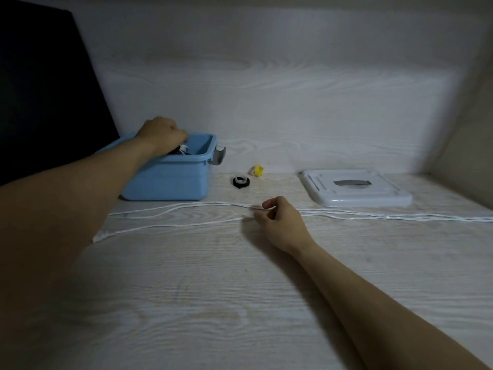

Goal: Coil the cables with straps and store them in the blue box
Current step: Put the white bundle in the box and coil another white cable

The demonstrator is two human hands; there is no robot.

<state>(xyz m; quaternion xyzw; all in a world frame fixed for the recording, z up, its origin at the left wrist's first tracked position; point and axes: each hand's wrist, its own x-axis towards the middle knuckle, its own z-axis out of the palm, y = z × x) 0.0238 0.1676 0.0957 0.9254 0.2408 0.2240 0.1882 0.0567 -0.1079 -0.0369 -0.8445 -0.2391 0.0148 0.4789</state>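
My left hand (160,134) reaches down into the blue box (170,177) at the back left, its fingers closed on a dark coiled cable (179,150) with a white part showing; most of that cable is hidden by the hand and the box wall. A long white cable (173,210) lies stretched in several strands across the table from left to right. My right hand (280,222) rests on the table over those strands, thumb and forefinger pinching one of them. A black strap roll (241,181) and a yellow strap roll (257,170) lie to the right of the box.
The box's white lid (354,189) lies flat at the back right. A grey latch (220,155) hangs on the box's right end. A dark panel (40,89) stands at the far left. A wall closes the back and the right side.
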